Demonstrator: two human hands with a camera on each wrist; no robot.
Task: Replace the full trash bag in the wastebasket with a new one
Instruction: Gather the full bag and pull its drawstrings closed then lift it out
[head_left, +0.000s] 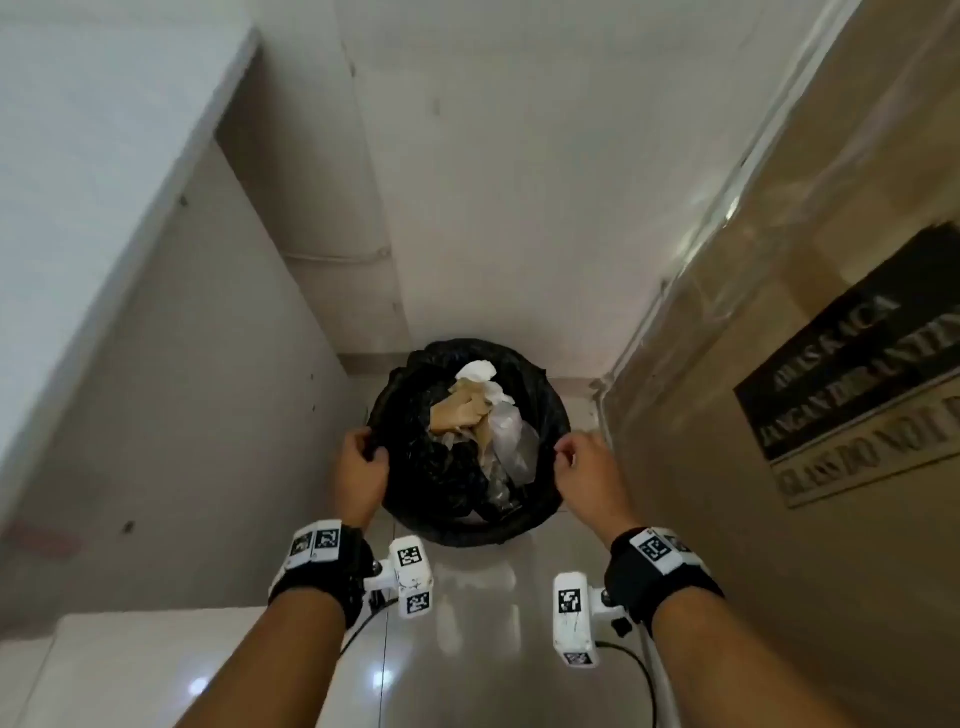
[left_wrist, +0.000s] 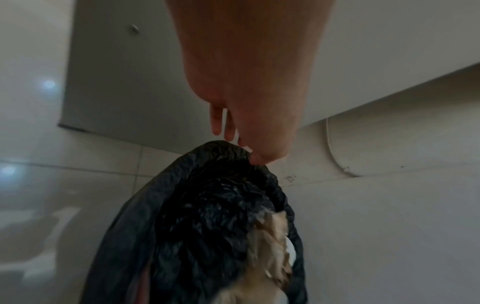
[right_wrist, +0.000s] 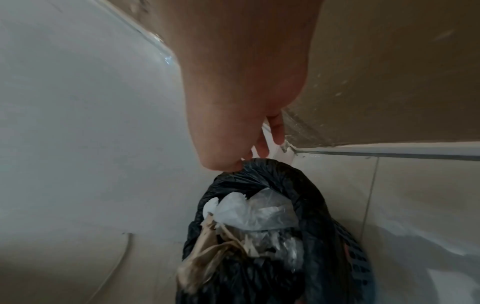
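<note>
Both grips, left hand (head_left: 362, 470) and right hand (head_left: 582, 470), pinched opposite rim edges of the full trash bag (head_left: 441, 467) seated in the wastebasket (right_wrist: 359, 259); thin plastic likely could tear if yanked.

Black trash bag (head_left: 415, 467), brown paper (head_left: 457, 413)

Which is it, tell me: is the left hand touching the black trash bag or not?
Touching. The left wrist view shows the left hand pinching the gathered edge of the black trash bag with its fingertips.
</note>
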